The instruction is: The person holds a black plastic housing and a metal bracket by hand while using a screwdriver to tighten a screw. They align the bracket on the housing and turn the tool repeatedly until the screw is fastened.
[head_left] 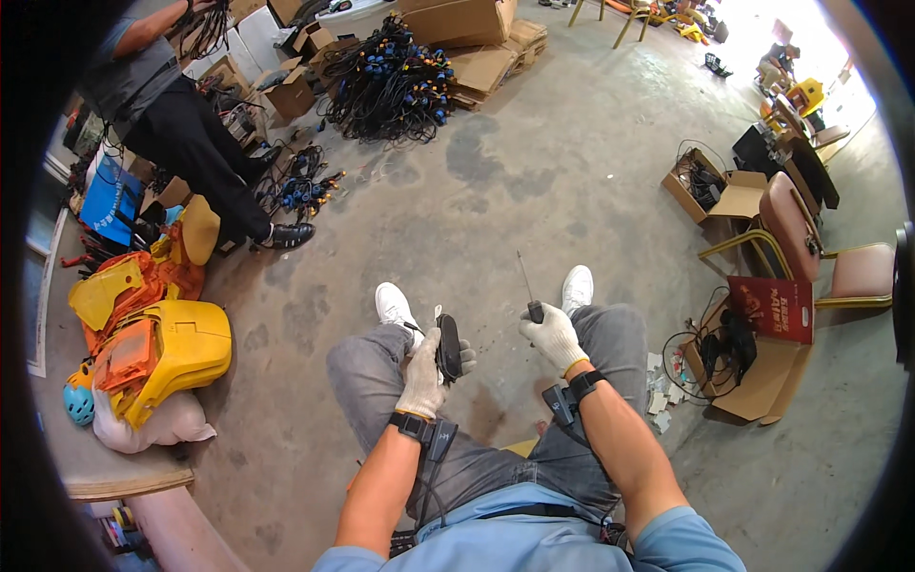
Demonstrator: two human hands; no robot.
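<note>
My left hand (422,377), in a pale knitted work glove, is closed around a black oblong device (448,349). The device stands on edge over my left knee, and its exact kind cannot be made out. My gloved right hand (556,339) grips a screwdriver (536,312) by its dark handle. Its thin metal shaft points up and away from me, apart from the device. Both hands are held over my lap, between my knees.
A cardboard box (760,386) with black cabled devices stands at my right, beside brown chairs (790,224). Yellow plastic shells (181,357) are heaped at left. A person (181,114) stands at far left near a big pile of black cables (391,91).
</note>
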